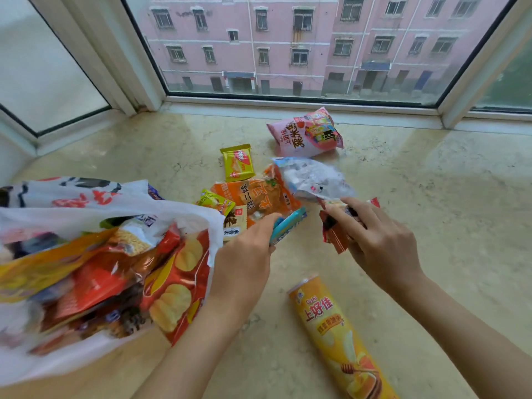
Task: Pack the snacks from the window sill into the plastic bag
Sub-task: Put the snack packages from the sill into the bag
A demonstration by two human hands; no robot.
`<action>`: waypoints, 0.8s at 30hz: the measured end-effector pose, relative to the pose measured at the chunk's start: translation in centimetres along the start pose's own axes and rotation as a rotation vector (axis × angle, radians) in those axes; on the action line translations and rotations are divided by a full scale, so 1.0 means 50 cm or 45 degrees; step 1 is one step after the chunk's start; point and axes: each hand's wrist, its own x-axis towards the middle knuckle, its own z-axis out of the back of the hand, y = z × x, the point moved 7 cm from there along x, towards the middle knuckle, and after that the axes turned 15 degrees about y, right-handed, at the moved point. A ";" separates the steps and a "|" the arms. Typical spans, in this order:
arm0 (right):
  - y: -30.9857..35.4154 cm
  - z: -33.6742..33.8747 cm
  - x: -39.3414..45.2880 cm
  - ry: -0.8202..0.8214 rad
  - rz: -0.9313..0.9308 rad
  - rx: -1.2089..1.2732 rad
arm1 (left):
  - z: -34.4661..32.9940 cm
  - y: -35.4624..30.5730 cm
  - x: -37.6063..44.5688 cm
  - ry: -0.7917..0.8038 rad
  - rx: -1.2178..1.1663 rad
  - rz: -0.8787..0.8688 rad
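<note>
Head view, the only one: packing looks well along, I'd judge mid-transfer. White printed plastic bag (121, 205) lies at 9 o'clock on the beige marble window sill (431, 197), mouth gaping toward centre, already stuffed with crisp packets. Left hand (244, 263) sits just beside the bag mouth at 6–7 o'clock, fingers curled round a small flat teal-blue packet (288, 227). Right hand (380, 240) at 3 o'clock of centre, fingers pinching a crinkled red-brown foil wrapper (334, 234); a blurred pale-blue and clear pouch (313, 177) is just above it at 12 o'clock, can't tell if the hand also holds it. Loose on the sill: orange flat sachet (256, 197) touching the teal packet, small yellow-green square wafer pack (237, 162) at 11 o'clock of it, second tiny yellow-green pack (216, 201) near the bag rim, pink puffed snack bag (306, 133) at 12–1 o'clock near the window frame, tall yellow cardboard chip tube (336, 338) lying at 5 o'clock between the forearms. Next move probably: swing both held items to 9 o'clock into the mouth, keeping it open, then gather the rest.
</note>
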 end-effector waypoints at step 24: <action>0.578 0.151 0.126 -0.142 0.479 0.244 | 0.381 0.286 -0.415 -0.651 0.369 -0.405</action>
